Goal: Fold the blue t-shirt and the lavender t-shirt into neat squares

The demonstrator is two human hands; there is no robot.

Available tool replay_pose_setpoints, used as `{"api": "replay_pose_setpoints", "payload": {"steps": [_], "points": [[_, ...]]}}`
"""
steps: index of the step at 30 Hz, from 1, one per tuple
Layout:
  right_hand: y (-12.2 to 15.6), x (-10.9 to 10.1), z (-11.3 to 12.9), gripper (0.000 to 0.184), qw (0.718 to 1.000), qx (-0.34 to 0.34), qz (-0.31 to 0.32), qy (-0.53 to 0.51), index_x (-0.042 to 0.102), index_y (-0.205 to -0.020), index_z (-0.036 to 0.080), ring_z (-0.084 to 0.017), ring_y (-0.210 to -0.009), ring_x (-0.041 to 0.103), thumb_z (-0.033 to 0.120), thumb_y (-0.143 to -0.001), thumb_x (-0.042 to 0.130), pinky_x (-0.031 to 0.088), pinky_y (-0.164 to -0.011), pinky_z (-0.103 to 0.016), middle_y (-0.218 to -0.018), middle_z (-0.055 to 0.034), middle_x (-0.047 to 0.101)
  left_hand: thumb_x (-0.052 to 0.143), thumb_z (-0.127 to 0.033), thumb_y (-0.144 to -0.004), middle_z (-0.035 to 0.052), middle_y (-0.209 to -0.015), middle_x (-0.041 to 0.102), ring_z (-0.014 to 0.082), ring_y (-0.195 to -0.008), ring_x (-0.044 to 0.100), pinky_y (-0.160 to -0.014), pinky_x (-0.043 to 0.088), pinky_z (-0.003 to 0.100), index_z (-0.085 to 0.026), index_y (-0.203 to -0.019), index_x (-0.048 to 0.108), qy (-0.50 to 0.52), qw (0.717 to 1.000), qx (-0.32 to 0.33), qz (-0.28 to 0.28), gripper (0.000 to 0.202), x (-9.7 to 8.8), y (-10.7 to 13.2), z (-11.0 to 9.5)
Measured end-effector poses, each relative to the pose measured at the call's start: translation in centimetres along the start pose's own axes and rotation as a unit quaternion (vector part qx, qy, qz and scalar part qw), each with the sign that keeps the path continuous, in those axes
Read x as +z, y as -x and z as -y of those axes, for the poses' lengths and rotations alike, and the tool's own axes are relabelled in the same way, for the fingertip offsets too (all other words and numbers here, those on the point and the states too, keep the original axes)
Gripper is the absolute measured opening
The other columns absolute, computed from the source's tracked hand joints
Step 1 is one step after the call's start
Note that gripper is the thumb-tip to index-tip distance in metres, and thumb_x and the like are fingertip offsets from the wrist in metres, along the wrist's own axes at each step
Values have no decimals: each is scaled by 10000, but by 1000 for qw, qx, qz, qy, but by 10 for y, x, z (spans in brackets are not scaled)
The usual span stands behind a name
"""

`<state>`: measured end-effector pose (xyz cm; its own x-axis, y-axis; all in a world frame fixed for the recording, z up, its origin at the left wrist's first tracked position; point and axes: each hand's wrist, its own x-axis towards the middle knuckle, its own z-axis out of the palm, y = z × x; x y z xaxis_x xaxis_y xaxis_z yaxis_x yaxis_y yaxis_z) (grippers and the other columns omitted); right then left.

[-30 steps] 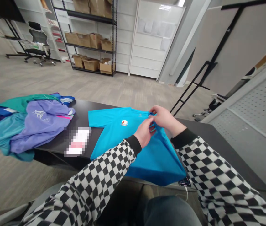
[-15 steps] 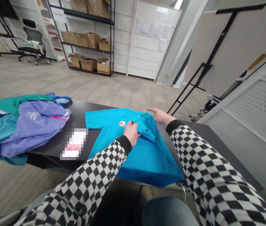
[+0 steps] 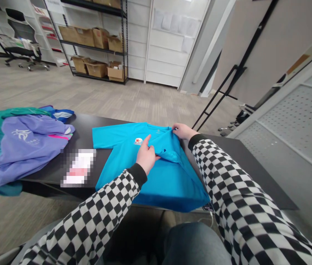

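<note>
A bright blue T-shirt (image 3: 122, 154) with a small red-and-white badge on its chest lies on the dark table. One sleeve is stretched out to the left; the other side is folded inward over the chest. My right hand (image 3: 183, 131) pinches the shirt's edge by the shoulder, beside the collar. On the middle of the shirt rests my left hand (image 3: 146, 156), its index finger stretched out and the thumb apart, at the hem of the folded-in sleeve. Some of its fingers are hidden underneath.
A heap of clothes, with a purple top (image 3: 34, 143) uppermost, hangs over the left end of the table (image 3: 89, 121). A blurred white-and-pink item (image 3: 78, 167) lies between heap and shirt. A phone-like device (image 3: 208, 208) with a cable sits by the near edge. A perforated panel (image 3: 290, 129) stands right.
My right hand has closed on the shirt's shoulder edge, where its fingers were outstretched before. My left hand has loosened from the folded sleeve, its index finger now extended. The view has shifted slightly.
</note>
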<state>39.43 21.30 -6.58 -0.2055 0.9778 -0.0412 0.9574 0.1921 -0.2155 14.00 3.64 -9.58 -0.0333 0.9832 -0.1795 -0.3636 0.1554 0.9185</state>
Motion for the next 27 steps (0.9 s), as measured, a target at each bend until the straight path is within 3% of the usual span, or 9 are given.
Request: {"api": "replay_pose_setpoints", "payload": {"steps": [3, 10, 16, 20, 23, 27], "points": [[2, 2, -1, 272, 1000, 1, -14, -6, 787, -1256, 178, -279, -1132, 732, 257, -1036, 649, 562, -995, -342, -1235, -133, 805, 614, -217, -1002, -16, -835, 633, 143, -689, 670, -834, 697, 374, -301, -1679, 505, -3, 1000, -21, 21, 691, 4, 2, -5], [3, 4, 8, 220, 1000, -2, -22, -22, 792, -1194, 196, -273, -1087, 751, 238, -1036, 645, 581, -984, -343, -1196, -123, 819, 634, -231, -995, -1, -844, 650, 160, -684, 684, -798, 695, 386, -291, -1623, 554, 12, 1000, -12, 0, 637, 5, 1, -5], [5, 3, 22, 216, 992, -62, -72, -77, 771, -1177, 194, -267, -1262, 715, 221, -1021, 624, 513, -1151, -355, -1348, -114, 792, 591, -233, -1007, 6, -811, 629, 162, -666, 667, -741, 689, 370, -249, -1399, 705, -15, 999, 10, -31, 408, -17, 3, -17], [4, -1, 37, 196, 987, -91, -86, -100, 774, -1130, 187, -255, -1072, 737, 259, -1014, 633, 560, -1012, -345, -1159, -95, 818, 599, -221, -998, 29, -834, 660, 156, -665, 659, -724, 687, 353, -202, -1302, 756, -37, 997, 24, -58, 342, -41, 4, -30], [-1, 0, 50, 201, 986, -101, -75, -105, 785, -1117, 182, -244, -996, 731, 279, -1006, 648, 568, -949, -338, -1099, -85, 817, 672, -173, -943, 36, -877, 682, 141, -659, 647, -740, 695, 361, -173, -1386, 737, -39, 996, 25, -74, 448, -59, 2, -41], [-11, 7, 63, 215, 989, -99, -50, -93, 808, -1141, 189, -248, -1013, 742, 300, -1002, 687, 578, -962, -343, -1126, -86, 827, 831, -65, -758, 107, -1109, 735, 149, -704, 699, -702, 684, 335, -150, -1546, 649, -72, 994, 10, -79, 814, -81, -1, -46]]}}
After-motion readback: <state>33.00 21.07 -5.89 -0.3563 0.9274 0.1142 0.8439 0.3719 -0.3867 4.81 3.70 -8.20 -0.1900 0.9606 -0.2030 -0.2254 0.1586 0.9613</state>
